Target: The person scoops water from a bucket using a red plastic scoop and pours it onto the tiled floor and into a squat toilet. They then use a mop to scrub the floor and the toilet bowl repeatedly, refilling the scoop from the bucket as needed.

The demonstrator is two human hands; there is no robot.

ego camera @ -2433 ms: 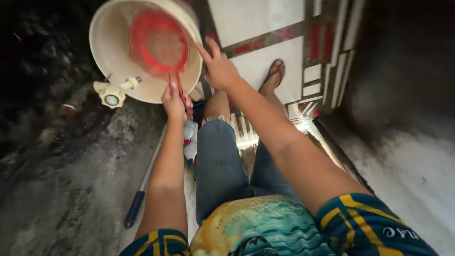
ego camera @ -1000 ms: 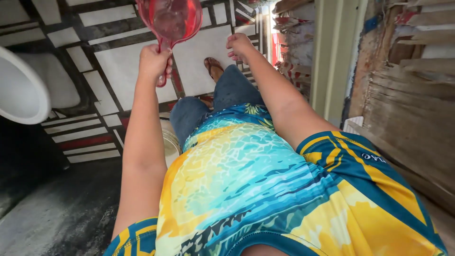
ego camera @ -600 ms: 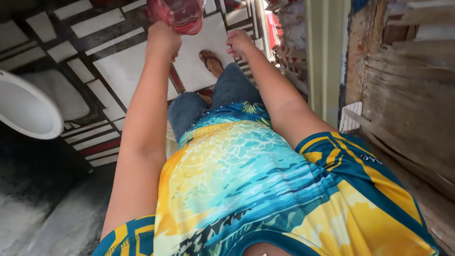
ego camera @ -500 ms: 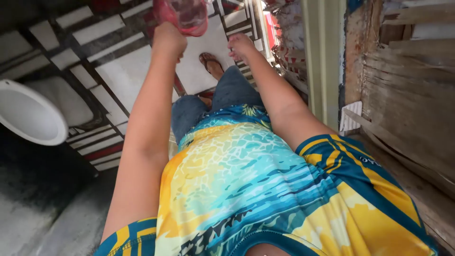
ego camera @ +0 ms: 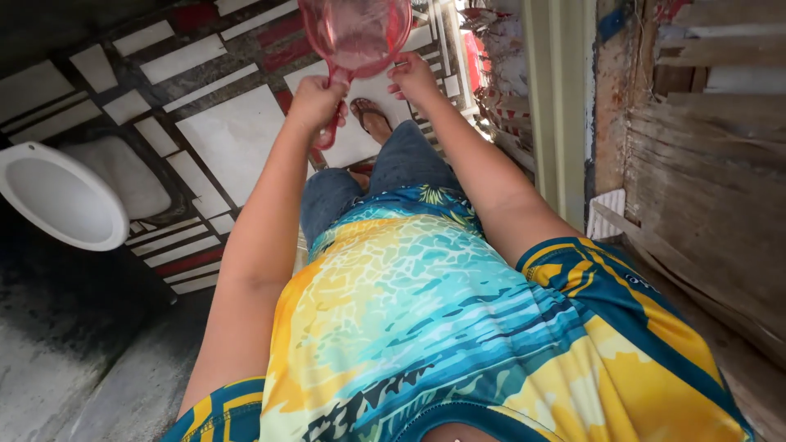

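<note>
My left hand (ego camera: 315,102) grips the handle of a clear red plastic dipper (ego camera: 356,33), held out in front of me above the patterned tile floor (ego camera: 233,139). Its round bowl reaches the top edge of the view. My right hand (ego camera: 412,79) touches the lower right rim of the bowl with its fingertips. Below the hands I see my jeans and a foot in a sandal (ego camera: 370,115).
A white basin (ego camera: 61,196) sits on the floor at the left. A pale green post (ego camera: 544,106) and rough wooden boards (ego camera: 704,164) stand close on the right. Dark wet concrete (ego camera: 74,360) lies at the lower left.
The view turned away from the white basin, which now lies off to the left. The dipper left the basin and came up in front of me; my right hand moved onto its rim.
</note>
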